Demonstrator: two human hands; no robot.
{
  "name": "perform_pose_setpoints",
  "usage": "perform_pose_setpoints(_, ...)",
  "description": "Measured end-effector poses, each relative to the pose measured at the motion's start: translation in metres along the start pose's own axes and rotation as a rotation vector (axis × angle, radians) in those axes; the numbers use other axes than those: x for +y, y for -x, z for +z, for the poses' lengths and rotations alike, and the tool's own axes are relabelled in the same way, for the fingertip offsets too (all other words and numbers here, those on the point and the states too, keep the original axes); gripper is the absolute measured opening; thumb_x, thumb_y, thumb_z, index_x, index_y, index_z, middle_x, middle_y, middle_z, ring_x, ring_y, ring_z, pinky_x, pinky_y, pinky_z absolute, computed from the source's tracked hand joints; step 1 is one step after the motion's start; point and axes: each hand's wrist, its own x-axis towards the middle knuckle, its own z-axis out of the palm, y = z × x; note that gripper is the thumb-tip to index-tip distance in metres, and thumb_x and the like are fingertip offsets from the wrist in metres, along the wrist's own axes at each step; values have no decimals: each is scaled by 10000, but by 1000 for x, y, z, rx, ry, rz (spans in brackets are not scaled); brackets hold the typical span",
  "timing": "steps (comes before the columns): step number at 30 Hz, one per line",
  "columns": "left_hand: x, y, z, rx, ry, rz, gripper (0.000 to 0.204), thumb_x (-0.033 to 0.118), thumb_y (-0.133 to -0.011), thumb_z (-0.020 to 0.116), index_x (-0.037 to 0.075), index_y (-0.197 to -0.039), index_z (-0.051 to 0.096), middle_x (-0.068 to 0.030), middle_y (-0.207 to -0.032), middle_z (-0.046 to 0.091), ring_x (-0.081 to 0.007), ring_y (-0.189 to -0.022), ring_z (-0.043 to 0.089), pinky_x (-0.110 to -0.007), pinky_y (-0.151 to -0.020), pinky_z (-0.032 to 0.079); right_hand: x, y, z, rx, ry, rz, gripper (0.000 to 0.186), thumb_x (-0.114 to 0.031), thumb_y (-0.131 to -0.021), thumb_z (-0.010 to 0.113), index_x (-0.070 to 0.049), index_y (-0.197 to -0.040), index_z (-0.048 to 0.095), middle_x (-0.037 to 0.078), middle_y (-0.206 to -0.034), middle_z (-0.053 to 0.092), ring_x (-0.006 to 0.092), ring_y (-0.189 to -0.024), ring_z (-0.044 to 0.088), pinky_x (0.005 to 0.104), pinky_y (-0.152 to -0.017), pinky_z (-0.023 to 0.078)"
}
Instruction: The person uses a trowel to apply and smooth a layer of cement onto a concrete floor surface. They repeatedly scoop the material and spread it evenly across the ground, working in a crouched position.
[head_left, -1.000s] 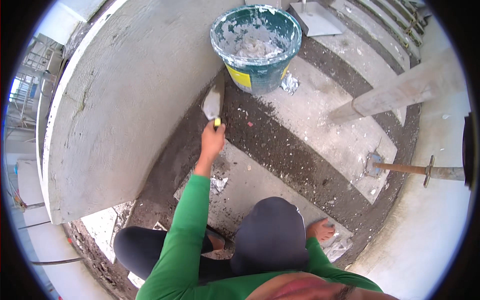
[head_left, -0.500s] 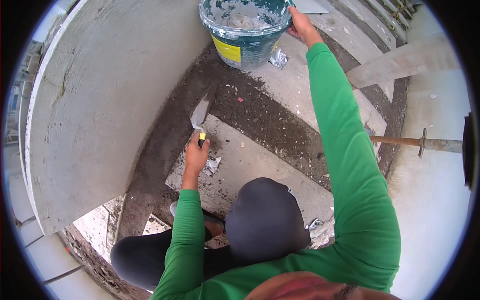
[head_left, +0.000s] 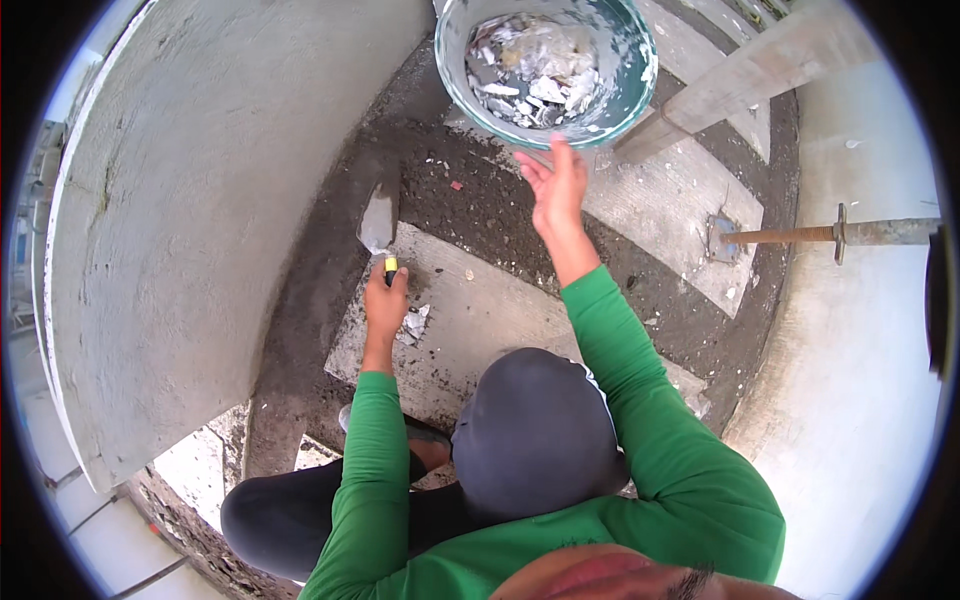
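Note:
My left hand (head_left: 384, 305) is closed around the black and yellow handle of a pointing trowel (head_left: 378, 222). The trowel's grey blade points away from me, over dark soil at the edge of a pale concrete step. My right hand (head_left: 558, 195) is at the near rim of a dark green bucket (head_left: 640, 95), slightly blurred. Its fingers are spread, with one fingertip at the rim; whether it touches cannot be told. The bucket's mouth faces me, showing white flakes and rubble (head_left: 545, 75) and crumpled clear plastic inside.
A curved concrete wall (head_left: 210, 200) rises on the left. Pale steps (head_left: 480, 300) alternate with strips of dark soil. To the right, a rusty threaded prop (head_left: 790, 235) and a thick grey post (head_left: 750, 85) cross the space. White scraps (head_left: 413, 322) lie beside my left hand.
The bucket has shifted right and tipped toward me, baring its contents. My right hand has come from its far right rim to the near rim, fingers spread. The trowel has moved slightly left.

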Motion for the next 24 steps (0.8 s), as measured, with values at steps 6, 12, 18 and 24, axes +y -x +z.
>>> perform_pose_setpoints(6,22,-5,10,60,189,-51,317,180,-1022,660,-19,-1262,604,-10,-628,551,-98,-458,504,-300,-418,403,-20,-51,51,-178,-200,-17,657,-423,-1005,709,-3,-1428,433,224,-1233,681,292,-940,752,343,-719,596)
perform_pose_setpoints(12,25,-26,-31,221,-423,73,443,292,-1023,645,39,-1380,577,-259,-1040,741,-449,-962,718,-510,-830,560,0,-5,-47,-259,391,-29,458,-373,-1058,650,-21,-1337,557,159,-1241,729,241,-1050,739,298,-813,557)
perform_pose_setpoints(18,67,-87,-75,98,-792,-59,462,373,-1039,597,102,-1412,569,-313,-1158,714,-521,-1120,662,-601,-963,520,70,143,-310,540,1522,-570,565,-317,-975,754,74,-1338,571,242,-1371,549,415,-1251,524,514,-1104,396)
perform_pose_setpoints(24,72,-178,-57,114,-925,-65,449,398,-1051,552,117,-1399,585,-309,-1180,711,-524,-1145,655,-605,-980,523,72,210,-391,1307,1691,158,631,-574,-1034,520,-57,-1395,533,173,-1462,501,376,-1304,552,524,-1049,452)
